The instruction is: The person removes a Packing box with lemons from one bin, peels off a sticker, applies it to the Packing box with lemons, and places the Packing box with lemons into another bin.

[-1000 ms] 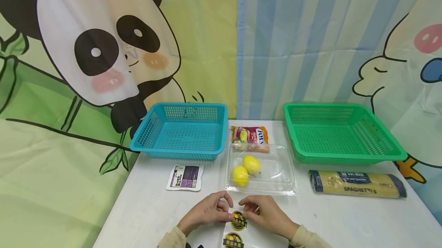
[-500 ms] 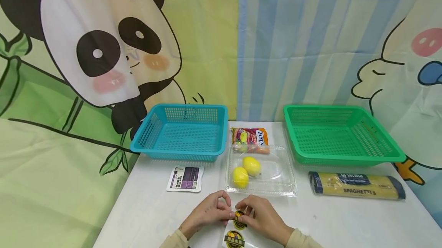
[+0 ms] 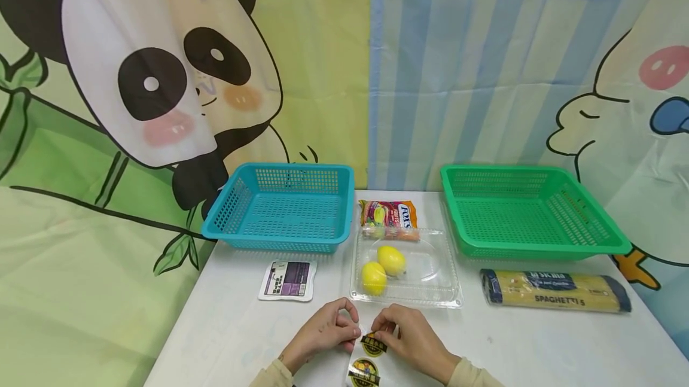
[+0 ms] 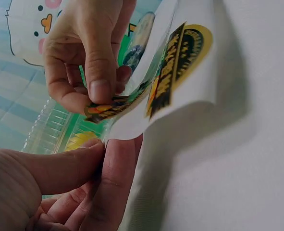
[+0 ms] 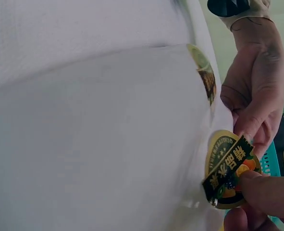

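Note:
My left hand (image 3: 325, 330) pinches the corner of a white sticker sheet (image 5: 108, 120) between thumb and forefinger. From the other side, my right hand (image 3: 411, 336) pinches the edge of the upper sticker (image 5: 230, 168), a round black-and-gold one with fruit on it. In the left wrist view this sticker's held end curls up from the backing; whether the rest still adheres is hard to tell. A second, similar sticker (image 3: 363, 372) lies lower on the sheet. Beyond the hands stands a clear plastic clamshell box (image 3: 425, 267) with two lemons (image 3: 391, 261) seen through it.
Behind the box lies a Fox's candy bag (image 3: 389, 213). A blue basket (image 3: 280, 238) stands back left, a green basket (image 3: 543, 249) back right. A small purple-and-white packet (image 3: 287, 280) lies left on the white table (image 3: 226, 327); a spaghetti pack (image 3: 557, 290) lies right.
My right hand has moved slightly left to the upper sticker and now pinches its edge, which curls up. My left hand stays nearly still on the sheet.

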Action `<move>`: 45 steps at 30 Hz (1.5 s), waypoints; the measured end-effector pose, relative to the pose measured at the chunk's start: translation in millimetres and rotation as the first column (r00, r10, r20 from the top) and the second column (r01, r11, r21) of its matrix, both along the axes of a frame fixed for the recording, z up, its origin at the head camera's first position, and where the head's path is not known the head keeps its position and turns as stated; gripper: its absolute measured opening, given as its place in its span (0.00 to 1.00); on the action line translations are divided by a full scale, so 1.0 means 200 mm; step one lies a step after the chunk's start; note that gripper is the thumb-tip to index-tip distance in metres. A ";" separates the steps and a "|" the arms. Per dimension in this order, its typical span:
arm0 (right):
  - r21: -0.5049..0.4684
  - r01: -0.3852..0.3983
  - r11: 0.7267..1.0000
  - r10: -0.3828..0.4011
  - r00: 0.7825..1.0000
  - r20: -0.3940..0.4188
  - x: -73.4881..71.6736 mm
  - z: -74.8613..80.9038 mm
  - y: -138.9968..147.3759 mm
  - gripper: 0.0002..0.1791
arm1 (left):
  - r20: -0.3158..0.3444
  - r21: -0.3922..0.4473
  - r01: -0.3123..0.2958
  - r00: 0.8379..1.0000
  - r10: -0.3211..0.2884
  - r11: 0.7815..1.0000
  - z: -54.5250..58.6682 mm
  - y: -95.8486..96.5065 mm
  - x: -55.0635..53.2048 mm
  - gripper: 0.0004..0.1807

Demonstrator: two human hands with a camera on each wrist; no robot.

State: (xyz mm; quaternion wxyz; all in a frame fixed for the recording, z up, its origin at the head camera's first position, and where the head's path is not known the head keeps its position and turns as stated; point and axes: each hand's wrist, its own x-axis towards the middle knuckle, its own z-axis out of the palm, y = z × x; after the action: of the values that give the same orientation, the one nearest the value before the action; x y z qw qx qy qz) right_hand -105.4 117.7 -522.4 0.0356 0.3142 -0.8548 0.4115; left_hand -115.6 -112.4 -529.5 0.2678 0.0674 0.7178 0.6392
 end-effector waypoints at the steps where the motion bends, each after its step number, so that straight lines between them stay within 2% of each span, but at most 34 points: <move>1: 0.000 -0.004 1.000 0.004 1.000 0.009 0.00 0.00 0.00 0.06 | -0.003 -0.005 -0.003 1.000 0.002 1.000 0.00 0.00 0.00 0.10; 9: -0.016 -0.032 0.999 0.033 0.999 0.044 -0.01 0.06 0.04 0.04 | -0.071 -0.065 -0.001 0.997 -0.003 0.998 -0.01 0.00 -0.01 0.10; 16: -0.036 0.026 0.999 -0.024 0.999 0.049 -0.04 0.16 0.09 0.04 | -0.128 -0.177 -0.002 0.991 -0.022 0.984 0.02 -0.01 -0.01 0.08; 22: -0.042 0.099 0.994 -0.097 0.994 0.046 -0.09 0.26 0.13 0.04 | -0.226 -0.237 0.005 0.972 -0.061 0.971 0.11 -0.06 -0.03 0.03; 24: -0.043 0.120 0.992 -0.118 0.992 0.047 -0.11 0.29 0.14 0.04 | -0.247 -0.232 0.005 0.967 -0.064 0.973 0.15 -0.08 -0.05 0.03; 28: -0.034 0.136 0.990 -0.134 0.989 0.057 -0.14 0.33 0.14 0.05 | -0.285 -0.181 -0.023 0.958 -0.030 0.983 0.26 -0.07 -0.09 0.04; 31: -0.018 0.129 0.991 -0.127 0.990 0.068 -0.16 0.35 0.13 0.02 | -0.348 -0.162 -0.053 0.938 -0.007 0.985 0.33 -0.03 -0.13 0.07; 34: -0.006 0.124 0.992 -0.123 0.989 0.084 -0.17 0.37 0.12 0.02 | -0.414 -0.178 -0.056 0.910 -0.023 0.982 0.38 0.02 -0.15 0.08; 38: 0.006 0.129 0.992 -0.129 0.986 0.109 -0.19 0.38 0.11 0.04 | -0.456 -0.200 -0.038 0.888 -0.058 0.979 0.41 0.08 -0.17 0.07; 45: 0.016 0.142 0.990 -0.143 0.981 0.134 -0.20 0.39 0.11 0.05 | -0.472 -0.222 -0.041 0.879 -0.071 0.974 0.40 0.11 -0.18 0.04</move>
State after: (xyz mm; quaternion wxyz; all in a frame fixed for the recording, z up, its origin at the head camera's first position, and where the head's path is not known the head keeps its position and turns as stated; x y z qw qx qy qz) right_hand -144.9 139.0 -444.0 0.0063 0.2239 -0.8769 0.4253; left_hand -150.7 -89.7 -449.0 0.0936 0.1973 0.8289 0.5150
